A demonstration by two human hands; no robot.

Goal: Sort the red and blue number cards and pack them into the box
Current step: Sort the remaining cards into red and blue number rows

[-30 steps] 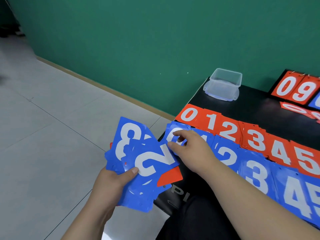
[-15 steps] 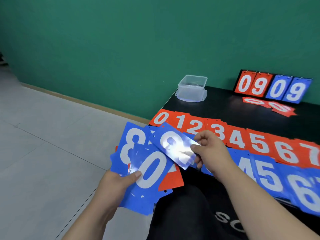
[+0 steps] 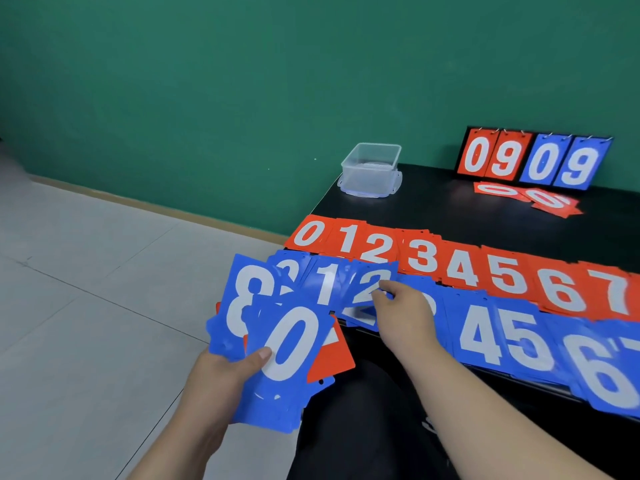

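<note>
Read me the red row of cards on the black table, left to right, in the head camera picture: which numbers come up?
red 0 → red 1 → red 2 → red 3 → red 4 → red 5 → red 6 → red 7

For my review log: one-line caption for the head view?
Right hand pinches blue 2 card above blue row; left hand grips card stack.

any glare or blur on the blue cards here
Head view: pale sheen washes the blue 2 card pinched by the right hand; the blue 6 card near the right edge is smeared soft; the blue 0 card gripped by the left hand reads crisp.
</note>
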